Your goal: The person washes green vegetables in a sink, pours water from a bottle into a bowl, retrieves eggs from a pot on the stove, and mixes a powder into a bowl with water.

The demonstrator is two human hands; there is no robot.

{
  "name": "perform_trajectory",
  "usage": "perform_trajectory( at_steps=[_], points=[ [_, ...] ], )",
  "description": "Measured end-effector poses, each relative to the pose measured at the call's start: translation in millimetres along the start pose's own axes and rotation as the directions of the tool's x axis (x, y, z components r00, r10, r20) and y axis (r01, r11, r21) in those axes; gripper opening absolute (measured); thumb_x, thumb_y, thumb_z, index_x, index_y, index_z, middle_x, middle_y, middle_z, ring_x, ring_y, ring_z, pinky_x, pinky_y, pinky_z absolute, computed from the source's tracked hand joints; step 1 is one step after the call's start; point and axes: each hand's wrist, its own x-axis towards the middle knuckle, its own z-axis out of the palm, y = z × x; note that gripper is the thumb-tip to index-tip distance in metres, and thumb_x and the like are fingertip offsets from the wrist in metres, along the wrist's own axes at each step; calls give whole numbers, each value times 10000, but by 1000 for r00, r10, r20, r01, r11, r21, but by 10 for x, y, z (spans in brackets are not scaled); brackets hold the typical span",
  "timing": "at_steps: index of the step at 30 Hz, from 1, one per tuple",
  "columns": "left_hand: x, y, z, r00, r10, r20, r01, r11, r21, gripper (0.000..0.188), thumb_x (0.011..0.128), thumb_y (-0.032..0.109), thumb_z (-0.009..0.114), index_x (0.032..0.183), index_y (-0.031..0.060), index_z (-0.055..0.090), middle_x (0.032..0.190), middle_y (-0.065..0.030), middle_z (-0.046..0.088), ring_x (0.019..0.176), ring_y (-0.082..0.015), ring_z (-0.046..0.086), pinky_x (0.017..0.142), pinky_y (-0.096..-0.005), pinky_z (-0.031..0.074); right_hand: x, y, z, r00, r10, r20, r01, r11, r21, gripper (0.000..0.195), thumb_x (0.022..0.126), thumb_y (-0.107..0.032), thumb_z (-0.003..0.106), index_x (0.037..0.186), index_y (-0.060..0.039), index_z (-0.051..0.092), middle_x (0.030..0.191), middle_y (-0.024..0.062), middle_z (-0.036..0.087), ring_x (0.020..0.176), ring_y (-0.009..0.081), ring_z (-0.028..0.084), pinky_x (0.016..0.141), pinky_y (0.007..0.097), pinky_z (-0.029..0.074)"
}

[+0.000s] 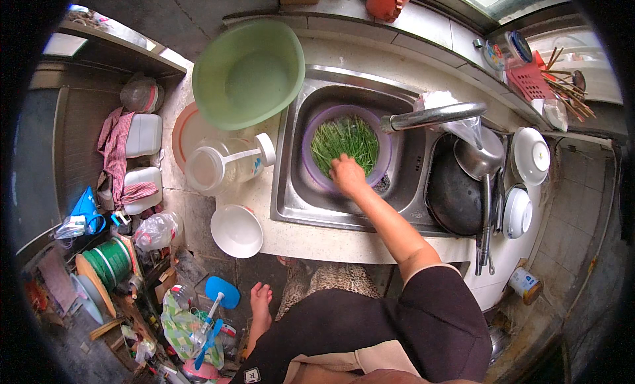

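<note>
My right hand (348, 174) reaches into a purple-rimmed plastic basin (306, 168) standing in the stainless steel sink (406, 195). Long, thin green leaf vegetables (349, 140) fill the basin, and my fingertips rest among them. Whether the fingers grip any stalks is hidden. My left hand (261, 299) hangs beside my body, below the counter's front edge, empty and with its fingers loosely apart. Over the right side of the basin reaches the metal faucet spout (434, 117).
Left of the sink are a tilted green basin (248, 76), a clear plastic jar (206, 168) and a white bowl (237, 231). A black wok (454, 190) and a steel ladle-like pan (478, 153) lie right of it. White bowls (531, 156) stand farther right. Clutter including a green-wound spool (106, 265) covers the left floor.
</note>
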Motion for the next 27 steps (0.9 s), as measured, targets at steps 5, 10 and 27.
perform_trajectory(
  at_steps=[5,10,27],
  points=[
    [-15,-7,26,1000,-6,14,6,1000,4,456,900,210,650,1288,64,460,1038,-32,616,856,-99,574,742,-228,470,145,262,355,999,25,40,-32,982,187,307,847,-333,582,1033,-99,655,1075,171,621,1015,331,610,853,436,492],
    [-19,-156,-36,999,-28,26,29,999,-40,452,899,206,655,1282,64,462,1029,-39,619,846,-95,573,728,-225,476,-289,97,-353,983,-40,179,43,999,-10,302,849,-364,573,982,-119,688,958,162,675,909,366,642,782,465,513],
    [-43,-70,-76,997,1,78,-1,1000,-5,438,907,223,640,1279,60,474,1018,-31,634,851,-95,584,748,-227,479,-26,593,11,945,-39,324,78,991,-105,205,803,-210,584,946,-156,720,956,110,698,905,332,657,781,408,524]
  ],
)
